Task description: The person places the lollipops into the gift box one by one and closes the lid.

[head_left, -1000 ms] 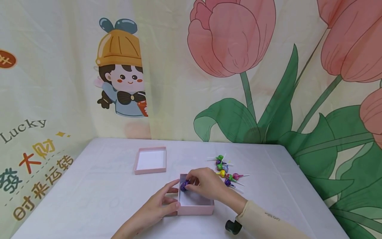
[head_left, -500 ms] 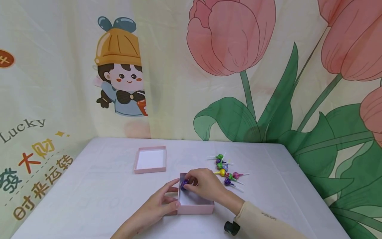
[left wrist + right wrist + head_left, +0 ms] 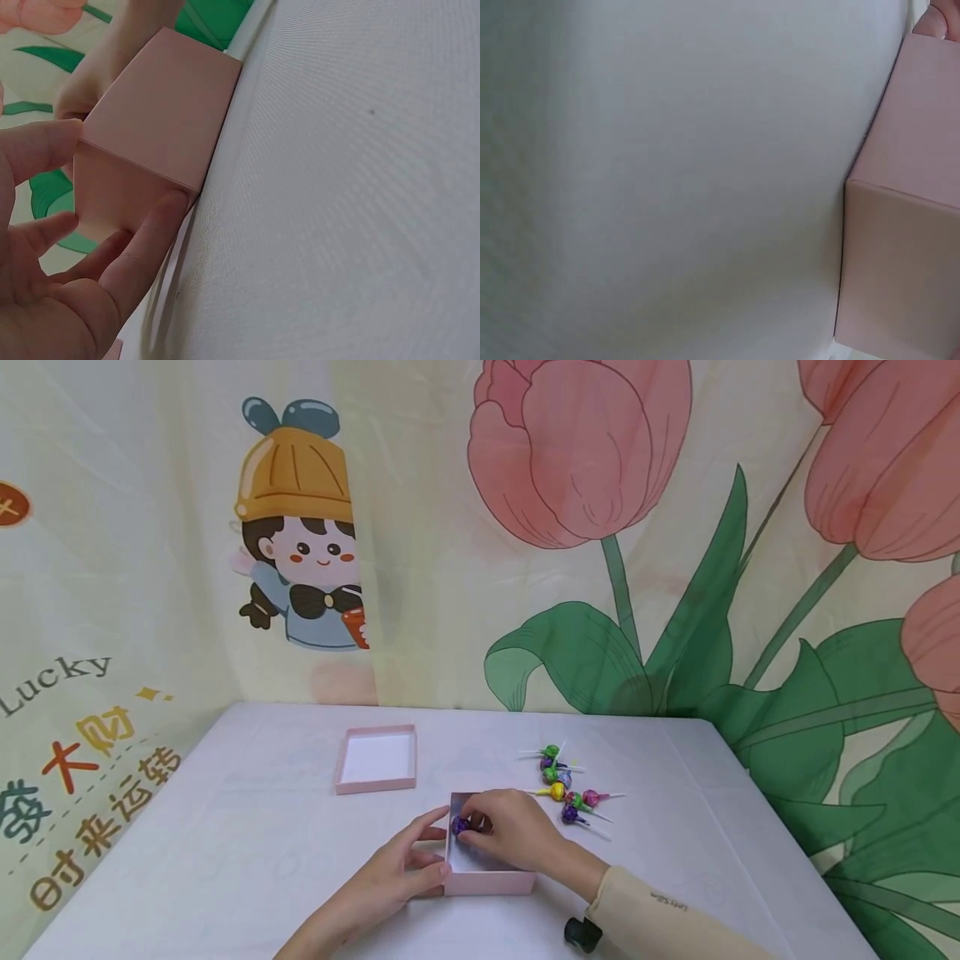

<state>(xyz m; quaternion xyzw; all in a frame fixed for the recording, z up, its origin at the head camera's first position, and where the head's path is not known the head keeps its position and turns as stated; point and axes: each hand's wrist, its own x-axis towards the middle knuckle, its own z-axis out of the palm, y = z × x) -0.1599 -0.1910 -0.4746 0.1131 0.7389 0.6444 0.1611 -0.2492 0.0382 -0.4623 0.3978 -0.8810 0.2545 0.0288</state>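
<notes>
In the head view, a pink open-topped box [image 3: 491,884] stands on the white-covered table. My right hand [image 3: 521,833] reaches over its right wall and pinches a purple-wrapped lollipop [image 3: 459,827] inside, near the left wall; the stick is hidden by the fingers. My left hand [image 3: 392,870] rests against the box's left side with spread, fairly straight fingers. The left wrist view shows the left hand's fingertips [image 3: 174,201] on the outer wall and corners of the pink box [image 3: 161,105]. In the right wrist view, only the outside of the box [image 3: 907,262] appears beside the cloth.
Several colourful lollipops [image 3: 557,791] lie in a loose pile right of and behind the box. A shallow pink lid [image 3: 375,790] rests at the back left, its white inside up. A black device [image 3: 582,934] sits below the right sleeve. A printed curtain [image 3: 420,568] hangs behind.
My right hand has sunk slightly lower into the box with the lollipop. The left hand stays against the box's side, and the head view has shifted a little.
</notes>
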